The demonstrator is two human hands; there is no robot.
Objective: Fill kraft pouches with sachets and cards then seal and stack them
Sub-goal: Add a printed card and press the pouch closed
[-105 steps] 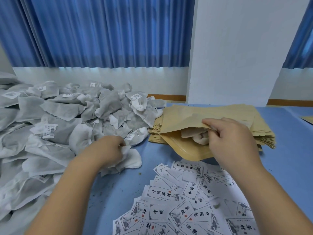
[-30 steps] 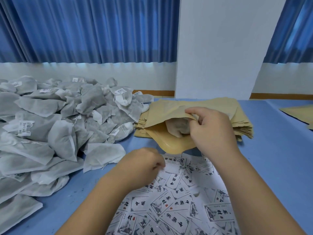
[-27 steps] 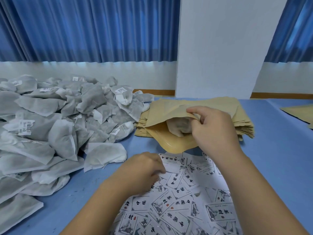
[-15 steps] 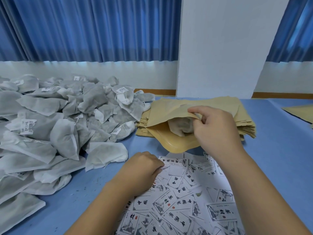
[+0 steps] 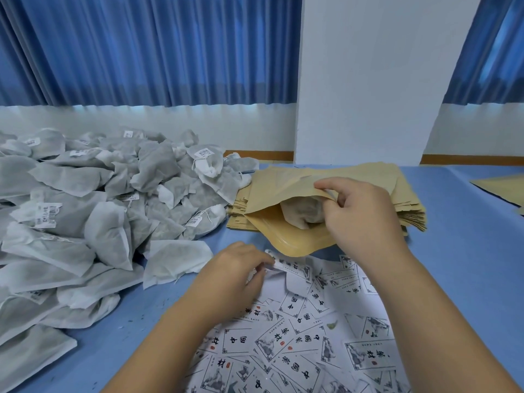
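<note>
Two hands low in the frame: left hand [image 5: 235,275] and right hand [image 5: 365,219]. One open pouch [image 5: 286,241] at centre, with one sachet [image 5: 302,212] in its mouth. One stack of flat pouches [image 5: 409,211] under it, too many to count. One heap of sachets [image 5: 113,208] at left, dozens at least. One spread of cards [image 5: 297,344] at lower centre, uncountable, with one card [image 5: 289,266] raised. Two curtains [image 5: 141,49].

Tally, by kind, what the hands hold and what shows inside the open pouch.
Pouch: 1, in right hand
Card: 1, in left hand
Sachet: 1, inside pouch
Total: 3
</note>
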